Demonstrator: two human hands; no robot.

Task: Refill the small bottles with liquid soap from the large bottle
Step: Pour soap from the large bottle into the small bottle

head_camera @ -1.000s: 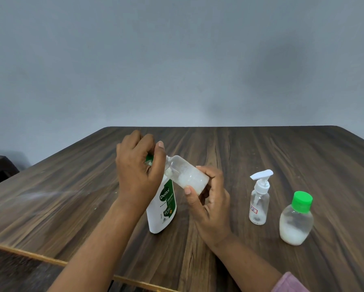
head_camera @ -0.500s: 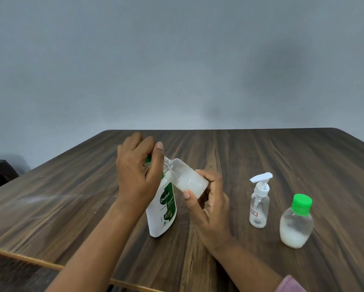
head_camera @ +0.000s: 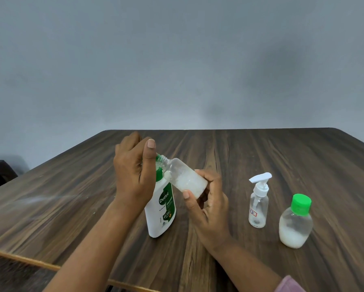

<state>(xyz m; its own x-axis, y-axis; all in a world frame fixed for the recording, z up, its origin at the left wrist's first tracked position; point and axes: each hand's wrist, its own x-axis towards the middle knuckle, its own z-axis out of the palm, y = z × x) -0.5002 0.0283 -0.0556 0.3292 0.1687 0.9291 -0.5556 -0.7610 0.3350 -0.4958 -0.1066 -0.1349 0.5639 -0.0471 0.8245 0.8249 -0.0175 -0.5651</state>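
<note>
The large white and green soap bottle stands upright on the wooden table. My left hand wraps over its pump top from the left, thumb pointing up; the fingers are hidden behind the hand. My right hand grips a small clear bottle, tilted with its open threaded neck up against the green nozzle. White soap fills the lower part of this small bottle. Its cap is not in view.
Right of my hands stands a small clear bottle with a white pump. Beside it stands a rounder bottle with a green cap, partly filled with white soap. The table's near edge runs at lower left.
My left hand has shifted slightly to the left on the pump, uncovering the small bottle's neck. The small bottle and the right hand have stayed almost still.
</note>
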